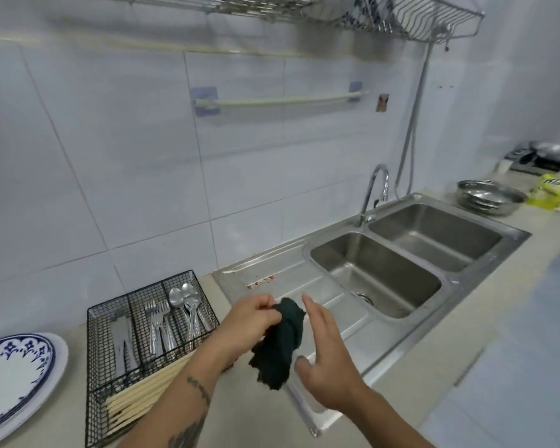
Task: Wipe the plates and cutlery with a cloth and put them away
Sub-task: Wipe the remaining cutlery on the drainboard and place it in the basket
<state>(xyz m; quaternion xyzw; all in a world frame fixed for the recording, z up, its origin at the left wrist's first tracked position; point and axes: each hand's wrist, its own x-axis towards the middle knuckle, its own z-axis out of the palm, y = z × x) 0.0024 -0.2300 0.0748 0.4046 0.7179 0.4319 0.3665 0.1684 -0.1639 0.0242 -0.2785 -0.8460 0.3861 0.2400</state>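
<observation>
A dark green cloth (280, 344) hangs bunched over the sink's drainboard. My left hand (253, 321) grips its top end with curled fingers. Just right of the cloth is my right hand (328, 360), fingers straight, holding nothing. A black wire cutlery tray (94, 360) stands on the counter to the left, holding knives (122, 341), forks (159, 328), spoons (188, 307) and pale chopsticks (136, 396). A blue-patterned white plate (10, 370) rests on a stack of plates at the far left.
A steel double sink (450, 279) with a tap (374, 192) fills the right. A wire dish rack (427, 17) hangs on the wall above. A steel bowl (490, 197) and yellow packet (550, 190) sit beyond the sink. A towel rail (282, 100) runs along the tiles.
</observation>
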